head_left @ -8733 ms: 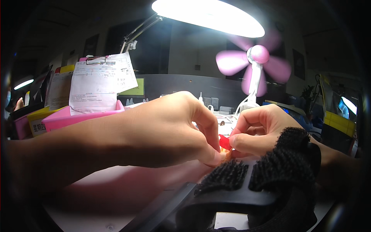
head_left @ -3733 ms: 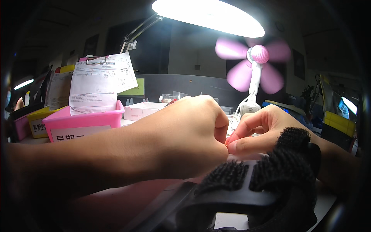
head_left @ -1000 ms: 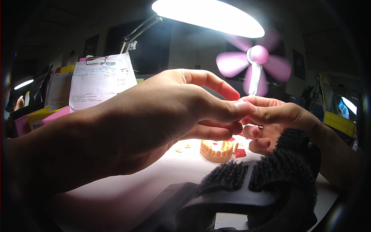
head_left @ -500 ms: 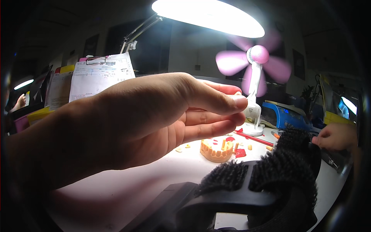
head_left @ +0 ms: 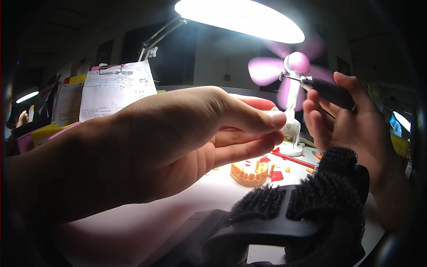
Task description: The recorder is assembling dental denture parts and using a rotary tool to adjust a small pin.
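My left hand point(head_left: 178, 142) fills the middle of the view, raised above the table, thumb and forefinger pinched on a small pale piece point(head_left: 279, 116) at their tips. My right hand point(head_left: 351, 124) is held up at the right. It grips a dark-handled tool point(head_left: 329, 91) whose thin metal tip points left, a little above the left fingertips. Below both hands an orange tooth model point(head_left: 249, 173) lies on the white table point(head_left: 187, 204), with small red and orange bits around it.
A bright desk lamp point(head_left: 240, 18) shines from above. A pink fan on a white stand point(head_left: 293, 71) is behind the hands. Papers on a clipboard point(head_left: 115, 89) and pink and yellow boxes stand at the left. A black strap point(head_left: 311, 200) blocks the lower right.
My right hand left the left fingertips, reached far right, and has come back up holding the dark-handled tool. The left hand stays raised over the tooth model.
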Demonstrator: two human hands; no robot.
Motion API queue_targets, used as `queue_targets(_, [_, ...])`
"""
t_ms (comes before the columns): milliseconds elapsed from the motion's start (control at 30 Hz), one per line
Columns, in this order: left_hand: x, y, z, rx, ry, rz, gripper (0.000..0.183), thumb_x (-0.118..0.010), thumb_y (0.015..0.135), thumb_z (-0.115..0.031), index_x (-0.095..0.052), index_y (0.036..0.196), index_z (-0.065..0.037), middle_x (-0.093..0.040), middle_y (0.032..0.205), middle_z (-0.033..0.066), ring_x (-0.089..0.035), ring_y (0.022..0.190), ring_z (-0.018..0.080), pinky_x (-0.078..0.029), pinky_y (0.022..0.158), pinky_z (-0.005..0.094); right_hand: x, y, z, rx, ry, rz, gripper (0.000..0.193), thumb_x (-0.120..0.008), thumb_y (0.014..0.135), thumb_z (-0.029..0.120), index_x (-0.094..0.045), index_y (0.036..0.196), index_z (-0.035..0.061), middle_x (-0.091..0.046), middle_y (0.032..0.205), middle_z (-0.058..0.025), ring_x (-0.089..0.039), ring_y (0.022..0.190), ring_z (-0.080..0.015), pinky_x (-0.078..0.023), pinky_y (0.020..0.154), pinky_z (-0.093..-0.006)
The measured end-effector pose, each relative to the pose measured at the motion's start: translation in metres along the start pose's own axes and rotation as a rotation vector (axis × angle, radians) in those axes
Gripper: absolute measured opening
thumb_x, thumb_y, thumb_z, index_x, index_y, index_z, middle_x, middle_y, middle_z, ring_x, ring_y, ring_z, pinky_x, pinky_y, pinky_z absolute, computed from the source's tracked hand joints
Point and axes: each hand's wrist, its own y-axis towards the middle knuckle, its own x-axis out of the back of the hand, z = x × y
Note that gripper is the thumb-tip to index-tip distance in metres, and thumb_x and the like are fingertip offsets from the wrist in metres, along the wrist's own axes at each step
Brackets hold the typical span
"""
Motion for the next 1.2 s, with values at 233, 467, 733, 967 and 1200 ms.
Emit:
queue_targets(233, [0.006,0.013,-0.007,0.000,-0.044,0.101,0.046,-0.076,0.092,-0.002,-0.054,0.131,0.009,-0.063,0.122,0.0209,-0.069,0.115,0.0236,-0.057,0.108,0.0308,-0.026,-0.008,-0.019,0.088,0.033,0.008,0.037,-0.074,0.096,0.036,-0.063,0.103,0.0021,-0.068,0.098,-0.0102,-0.073,0.104,-0.0258,-0.062,0.101,-0.0400])
queue_targets(467, [0.001,0.002,-0.004,-0.071,0.044,0.118,0.046,-0.076,0.094,-0.007,-0.056,0.132,0.010,-0.065,0.119,0.0187,-0.069,0.110,0.0191,-0.058,0.103,0.0257,-0.013,-0.010,-0.029,0.148,-0.061,-0.041,0.043,-0.077,0.092,0.033,-0.054,0.101,-0.0019,-0.060,0.091,-0.0100,-0.075,0.101,-0.0306,-0.066,0.096,-0.0365])
queue_targets(733, [-0.002,-0.001,-0.002,-0.097,0.093,0.043,0.041,-0.076,0.094,-0.011,-0.061,0.128,0.007,-0.067,0.119,0.0166,-0.068,0.111,0.0177,-0.056,0.104,0.0257,-0.010,0.000,-0.023,0.149,-0.115,0.050,0.040,-0.075,0.093,0.030,-0.057,0.083,-0.0034,-0.054,0.082,-0.0086,-0.072,0.087,-0.0218,-0.065,0.098,-0.0345])
queue_targets(967, [-0.022,-0.014,-0.003,-0.134,0.177,0.028,0.044,-0.078,0.093,-0.013,-0.061,0.129,0.006,-0.068,0.120,0.0146,-0.067,0.112,0.0166,-0.054,0.105,0.0257,-0.010,0.001,-0.028,0.225,-0.142,0.053,0.041,-0.075,0.093,0.031,-0.058,0.077,-0.0027,-0.052,0.080,-0.0083,-0.068,0.082,-0.0182,-0.064,0.099,-0.0339])
queue_targets(1200, [-0.029,-0.018,-0.002,-0.150,0.215,-0.094,0.044,-0.078,0.093,-0.011,-0.060,0.128,0.007,-0.068,0.121,0.0172,-0.068,0.112,0.0185,-0.055,0.105,0.0267,-0.001,0.001,-0.029,0.238,-0.077,0.022,0.038,-0.074,0.094,0.030,-0.060,0.090,-0.0050,-0.059,0.080,-0.0090,-0.075,0.091,-0.0265,-0.066,0.096,-0.0353])
